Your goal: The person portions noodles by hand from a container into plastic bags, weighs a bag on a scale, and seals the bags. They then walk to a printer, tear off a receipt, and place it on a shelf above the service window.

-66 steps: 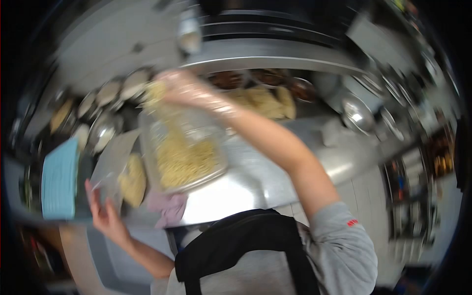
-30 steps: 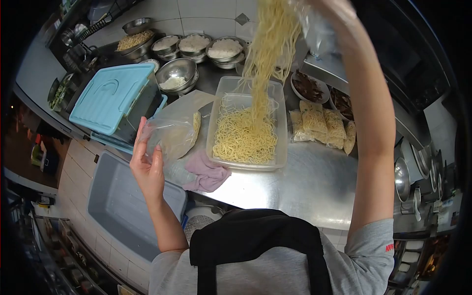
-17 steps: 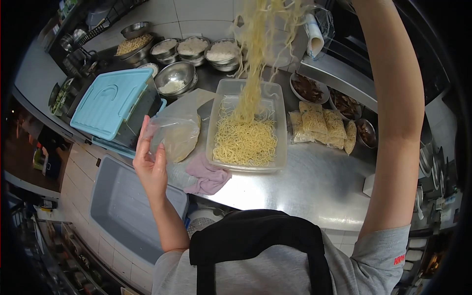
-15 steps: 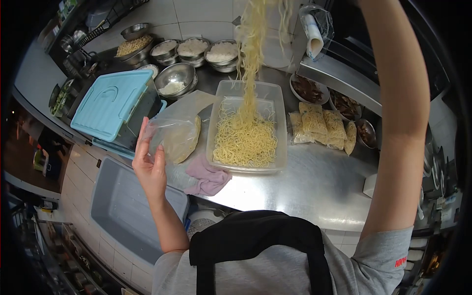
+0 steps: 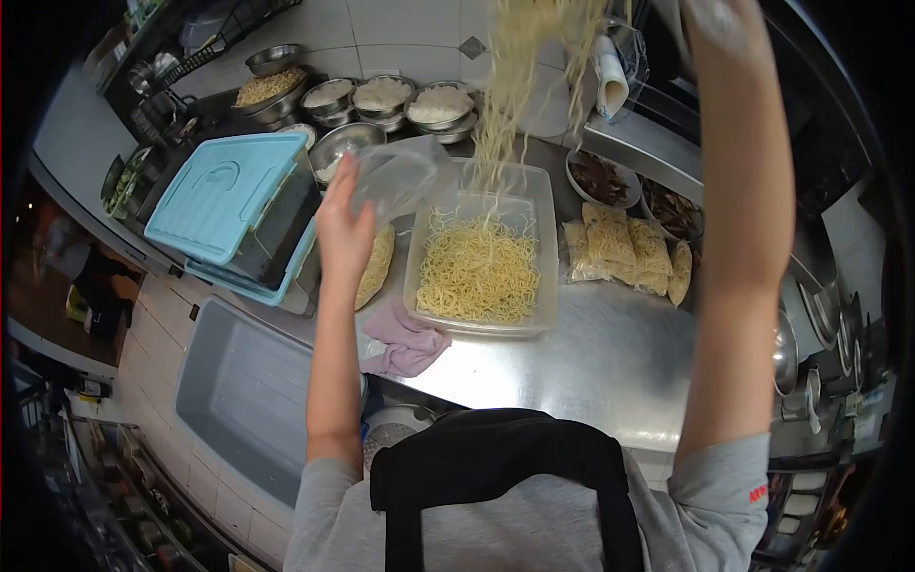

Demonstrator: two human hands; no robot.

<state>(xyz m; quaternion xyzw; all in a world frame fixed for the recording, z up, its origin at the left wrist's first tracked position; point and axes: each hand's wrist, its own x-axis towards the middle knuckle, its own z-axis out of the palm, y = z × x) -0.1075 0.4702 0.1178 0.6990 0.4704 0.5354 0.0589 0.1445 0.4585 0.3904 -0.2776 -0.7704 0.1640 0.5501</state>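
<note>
My left hand (image 5: 345,227) is raised left of the noodle box, with a clear plastic bag (image 5: 405,176) at its fingers. Thin yellow noodles (image 5: 479,272) lie loose in a translucent plastic box (image 5: 415,307). Above the box hangs a bunch of lifted noodles (image 5: 534,67), its upper end cut off by the frame edge. My right hand (image 5: 720,29) is high at the top edge, right of those strands; its fingers are blurred and partly out of view. A bag of noodles (image 5: 376,267) lies behind my left forearm.
A blue-lidded bin (image 5: 224,195) stands on the left. Metal bowls of white food (image 5: 383,93) line the back. Filled bags (image 5: 634,250) and a bowl of dark food (image 5: 602,176) lie right. A pink cloth (image 5: 405,338) is at the front; a grey tub (image 5: 243,381) sits below.
My left hand has moved up and right with the plastic bag, which now reaches the box's back left corner. The hanging noodles have shifted right, and my right hand has come into view.
</note>
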